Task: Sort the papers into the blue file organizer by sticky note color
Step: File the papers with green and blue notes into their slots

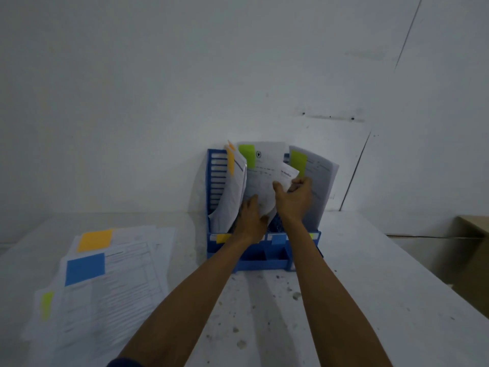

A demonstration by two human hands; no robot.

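At the far edge of the desk (357,274), against the wall (158,88), the blue file organizer (215,181) is set upright, with bare desk surface left on its right out to the right edge and a speckled, open strip left in front of it between the two forearms. Three compartments can be made out in it: in the left one, papers with an orange sticky note (230,161); in the middle one, a sheet with a green sticky note (247,156); in the right one, a sheet with a second green sticky note (298,162). Small coloured labels are seen on the front lip, yellow at the left and blue near the middle; no writing on them can be read. The left hand (251,219) is laid flat, fingers together, against the papers at the middle compartment. The right hand (293,196) is closed on a white sheet (284,178) held at the mouth of the organizer; its print is too blurred to read. Toward the left edge of the desk, a loose pile of papers (111,292) is spread, well apart from the organizer, and three notes are counted on it: one orange (95,240), one blue (85,268), one green (47,305). A round star emblem (258,154) is printed on the middle sheet.
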